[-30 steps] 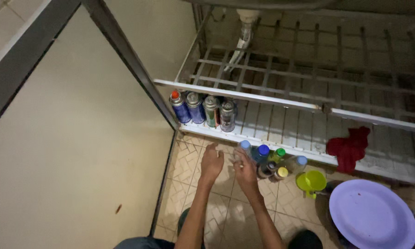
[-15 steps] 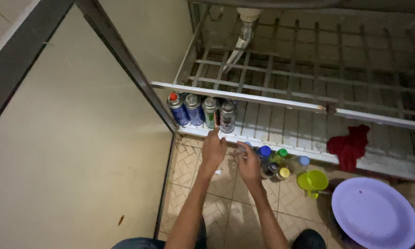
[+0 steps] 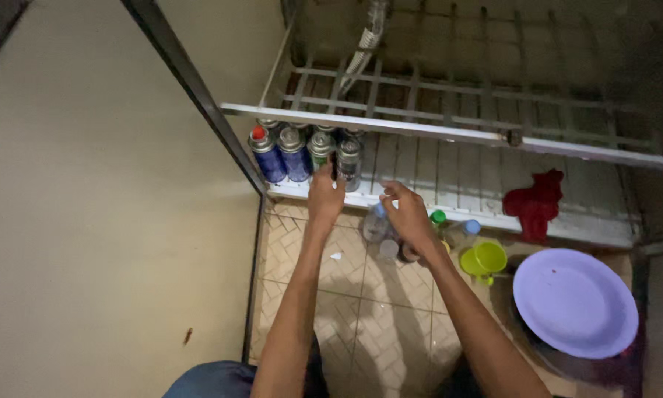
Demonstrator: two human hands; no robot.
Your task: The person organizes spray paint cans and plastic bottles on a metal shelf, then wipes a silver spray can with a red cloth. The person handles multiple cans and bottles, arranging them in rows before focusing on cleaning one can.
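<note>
Head view: left hand [image 3: 325, 195] is reaching with loosely curled fingers to the row of cylindrical metal gas canisters [image 3: 306, 153] standing on the slatted metal rack [image 3: 435, 133], fingertips touching the green-banded one; whether it is gripping cannot be told. Right hand [image 3: 409, 214] is hovering open, fingers spread, above clustered clear plastic bottles [image 3: 379, 225] on the patterned tiled floor [image 3: 361, 317]. Round lilac plastic plate [image 3: 574, 302] is lying nearby, beside a lime-green plastic cup [image 3: 485, 258].

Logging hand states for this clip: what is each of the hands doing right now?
Left hand: reaching up to the green canister on the rack; grasp cannot be told.
Right hand: open, fingers loosely curled, holding nothing, above the bottles.
</note>
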